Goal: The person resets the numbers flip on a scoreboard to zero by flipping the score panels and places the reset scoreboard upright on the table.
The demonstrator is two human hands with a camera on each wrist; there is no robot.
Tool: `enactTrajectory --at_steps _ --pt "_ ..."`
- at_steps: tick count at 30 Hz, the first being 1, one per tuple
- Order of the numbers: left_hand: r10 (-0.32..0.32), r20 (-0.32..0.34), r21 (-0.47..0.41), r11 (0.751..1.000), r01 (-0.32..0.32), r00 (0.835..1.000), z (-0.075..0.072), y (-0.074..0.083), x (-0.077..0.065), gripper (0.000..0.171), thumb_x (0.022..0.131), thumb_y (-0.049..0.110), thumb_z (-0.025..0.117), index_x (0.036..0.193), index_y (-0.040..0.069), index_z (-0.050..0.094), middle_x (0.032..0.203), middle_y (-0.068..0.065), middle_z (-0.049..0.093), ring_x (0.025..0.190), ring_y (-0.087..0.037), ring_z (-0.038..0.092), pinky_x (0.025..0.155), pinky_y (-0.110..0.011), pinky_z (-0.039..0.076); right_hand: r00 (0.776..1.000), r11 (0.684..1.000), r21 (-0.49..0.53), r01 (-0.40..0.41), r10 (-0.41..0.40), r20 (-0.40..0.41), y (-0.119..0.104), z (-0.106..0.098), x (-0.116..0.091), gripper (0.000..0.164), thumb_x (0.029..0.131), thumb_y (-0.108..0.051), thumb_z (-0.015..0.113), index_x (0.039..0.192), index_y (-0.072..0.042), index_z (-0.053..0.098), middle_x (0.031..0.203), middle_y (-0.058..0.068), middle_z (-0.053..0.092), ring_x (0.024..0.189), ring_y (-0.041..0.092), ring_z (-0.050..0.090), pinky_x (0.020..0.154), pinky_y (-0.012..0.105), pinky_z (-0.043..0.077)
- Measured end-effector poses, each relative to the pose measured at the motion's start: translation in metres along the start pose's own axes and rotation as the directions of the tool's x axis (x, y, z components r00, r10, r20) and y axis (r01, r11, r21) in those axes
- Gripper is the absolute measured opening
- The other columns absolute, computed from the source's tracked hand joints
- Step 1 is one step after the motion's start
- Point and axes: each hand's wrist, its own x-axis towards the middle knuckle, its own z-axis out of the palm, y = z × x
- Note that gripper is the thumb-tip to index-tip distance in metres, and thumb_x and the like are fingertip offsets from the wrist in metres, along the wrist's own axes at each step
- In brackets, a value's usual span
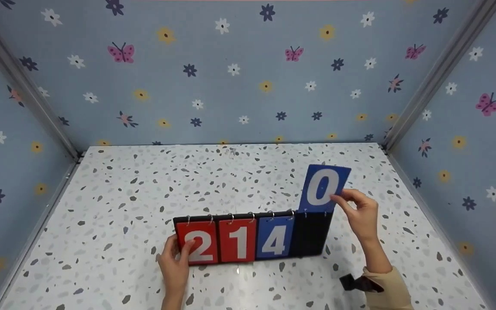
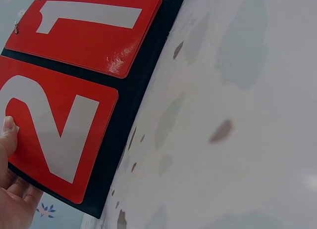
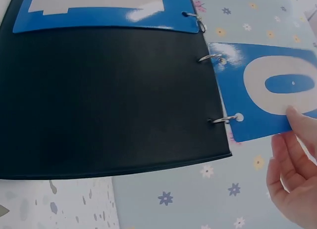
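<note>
A black flip scoreboard (image 1: pixel 310 237) stands tilted over the table, its number cards hung on metal rings. Red cards reading 2 (image 2: pixel 91 155) and 1 (image 2: pixel 106 46) are on the left, then a blue 4 card (image 1: pixel 275 237). My left hand (image 1: pixel 175 260) grips the board's left edge, thumb on the front of the 2 card. With thumb and fingers my right hand (image 1: pixel 362 213) pinches the edge of a blue 0 card (image 3: pixel 257 90), raised above the board on its two rings (image 3: pixel 225 119). Bare black backing shows below that card.
The white speckled table (image 1: pixel 144 185) lies beneath the board. Blue walls (image 1: pixel 239 51) with flowers and butterflies rise at the back and both sides, with grey metal posts (image 1: pixel 441 69) at the corners. A black strap (image 1: pixel 360 283) hangs at the right sleeve.
</note>
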Motion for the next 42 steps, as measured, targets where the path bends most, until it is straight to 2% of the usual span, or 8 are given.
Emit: enactTrajectory --at_steps 13,20,24,25,28,32,37,42 --pt "0.013 0.004 -0.029 1.000 -0.013 1.000 -0.001 -0.002 -0.001 0.024 0.075 -0.003 0.067 0.096 -0.008 0.057 0.089 -0.017 0.063 0.079 -0.016 0.059 0.069 -0.012 0.045 0.976 0.973 -0.089 -0.213 0.209 -0.051 0.020 0.010 0.011 0.014 0.071 0.008 0.069 0.083 0.014 0.063 0.074 0.024 0.062 0.060 0.012 0.058 0.058 0.017 0.046" --pt "-0.003 0.005 -0.017 1.000 0.003 1.000 -0.002 -0.002 -0.001 0.024 0.075 -0.002 0.067 0.096 -0.007 0.057 0.091 -0.017 0.063 0.080 -0.015 0.059 0.070 -0.012 0.045 0.941 0.930 -0.146 -0.338 0.333 -0.057 0.031 0.016 0.009 0.021 0.071 0.006 0.069 0.090 0.013 0.063 0.075 0.024 0.062 0.062 0.009 0.058 0.058 0.013 0.045" --pt "-0.012 0.007 -0.008 1.000 0.012 1.000 -0.002 -0.001 -0.002 0.024 0.076 -0.001 0.067 0.097 -0.007 0.057 0.091 -0.016 0.063 0.081 -0.016 0.059 0.070 -0.011 0.044 0.928 0.914 -0.159 -0.373 0.371 -0.043 0.054 0.016 0.006 0.024 0.073 -0.004 0.072 0.092 0.007 0.066 0.074 0.019 0.063 0.061 0.011 0.058 0.058 0.014 0.046" --pt "-0.010 0.008 -0.011 1.000 0.010 1.000 -0.002 0.000 -0.001 0.024 0.076 -0.001 0.067 0.097 -0.007 0.057 0.091 -0.016 0.063 0.081 -0.016 0.059 0.070 -0.012 0.044 0.935 0.927 -0.119 -0.354 0.355 -0.020 0.082 0.013 0.000 0.024 0.074 -0.008 0.072 0.094 0.004 0.066 0.074 0.016 0.064 0.061 0.011 0.058 0.059 0.015 0.046" --pt "-0.001 0.008 -0.012 1.000 0.001 1.000 -0.001 0.000 -0.001 0.024 0.076 -0.002 0.067 0.097 -0.008 0.057 0.090 -0.016 0.063 0.080 -0.017 0.059 0.069 -0.012 0.044 0.939 0.933 -0.105 -0.343 0.344 -0.010 0.096 0.011 -0.004 0.024 0.075 -0.012 0.072 0.093 0.001 0.067 0.072 0.011 0.064 0.060 0.012 0.059 0.057 0.015 0.045" --pt "0.007 0.006 -0.013 1.000 -0.007 1.000 0.000 -0.007 -0.001 0.024 0.075 -0.003 0.067 0.096 -0.008 0.057 0.090 -0.017 0.063 0.080 -0.016 0.059 0.070 -0.011 0.044 0.914 0.903 -0.153 -0.402 0.404 -0.014 0.078 0.011 -0.003 0.021 0.077 -0.009 0.069 0.093 0.006 0.065 0.073 0.015 0.065 0.061 0.009 0.059 0.056 0.014 0.045" --pt "-0.031 0.009 -0.006 1.000 0.031 0.999 0.002 -0.028 -0.001 0.026 0.076 0.005 0.068 0.098 -0.003 0.058 0.092 -0.013 0.064 0.082 -0.013 0.059 0.070 -0.010 0.043 0.883 0.879 -0.093 -0.468 0.470 -0.001 0.074 0.007 -0.007 0.019 0.081 -0.006 0.064 0.091 0.010 0.064 0.079 0.022 0.063 0.061 0.012 0.060 0.058 0.018 0.048" --pt "-0.011 0.012 -0.026 1.000 0.011 1.000 0.003 -0.035 0.000 0.026 0.076 0.008 0.069 0.098 0.000 0.058 0.091 -0.009 0.064 0.081 -0.011 0.059 0.070 -0.011 0.044 0.906 0.906 -0.035 -0.421 0.418 -0.070 0.066 0.004 -0.013 0.017 0.081 -0.004 0.063 0.088 0.012 0.063 0.076 0.023 0.063 0.058 0.016 0.060 0.057 0.019 0.048"
